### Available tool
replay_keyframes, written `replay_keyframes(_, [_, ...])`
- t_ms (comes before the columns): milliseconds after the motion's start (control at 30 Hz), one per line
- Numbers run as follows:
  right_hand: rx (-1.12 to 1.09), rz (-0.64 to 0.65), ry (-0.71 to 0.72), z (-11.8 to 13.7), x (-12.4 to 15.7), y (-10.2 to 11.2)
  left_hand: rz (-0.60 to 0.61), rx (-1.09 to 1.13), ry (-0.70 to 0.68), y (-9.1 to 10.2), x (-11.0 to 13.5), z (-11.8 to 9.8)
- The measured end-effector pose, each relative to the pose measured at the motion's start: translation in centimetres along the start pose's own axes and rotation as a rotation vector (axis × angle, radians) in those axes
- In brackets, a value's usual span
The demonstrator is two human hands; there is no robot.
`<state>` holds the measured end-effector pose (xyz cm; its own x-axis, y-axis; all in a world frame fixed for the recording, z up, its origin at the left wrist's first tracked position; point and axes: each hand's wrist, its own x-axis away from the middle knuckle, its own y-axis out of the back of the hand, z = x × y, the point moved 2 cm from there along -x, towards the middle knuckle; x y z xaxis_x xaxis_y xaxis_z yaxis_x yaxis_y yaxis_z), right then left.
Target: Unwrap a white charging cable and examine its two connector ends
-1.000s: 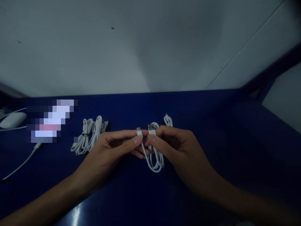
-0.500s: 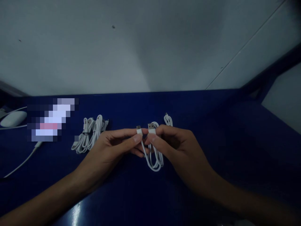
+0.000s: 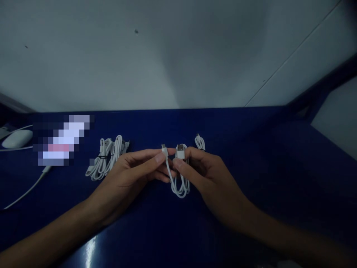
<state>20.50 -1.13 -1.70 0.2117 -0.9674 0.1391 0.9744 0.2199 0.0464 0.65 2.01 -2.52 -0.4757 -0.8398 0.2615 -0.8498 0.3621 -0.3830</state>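
Observation:
A white USB cable, coiled in loops, is held up between both hands above the blue tabletop. My left hand pinches the small connector end between thumb and forefinger, its metal tip pointing up and away. The wider USB-A plug sits between the thumb and forefinger of my right hand, metal end up. The loops hang below the fingers. Beyond my right hand lies another coiled white cable, partly hidden by it. Past my left wrist rests a bunch of tied white cables.
On the left of the blue table, a blurred-out bright screen has a white cord running from it. A white rounded object lies at the far left. A pale wall rises behind the table's back edge.
The held cable has tilted a little and its loops have swung slightly up and left. Both hands keep their pinch on the two connector ends. The view has shifted slightly.

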Motion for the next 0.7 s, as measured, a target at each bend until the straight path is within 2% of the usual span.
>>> replay_keyframes(367, [-0.087, 0.027, 0.066, 0.6, 0.22, -0.04, 0.014, 0.031, -0.011, -0.37, 0.07, -0.2])
replay_keyframes(700, [-0.233, 0.172, -0.037, 0.33, -0.36, 0.06, 0.003, 0.036, -0.032, 0.25, -0.04, -0.02])
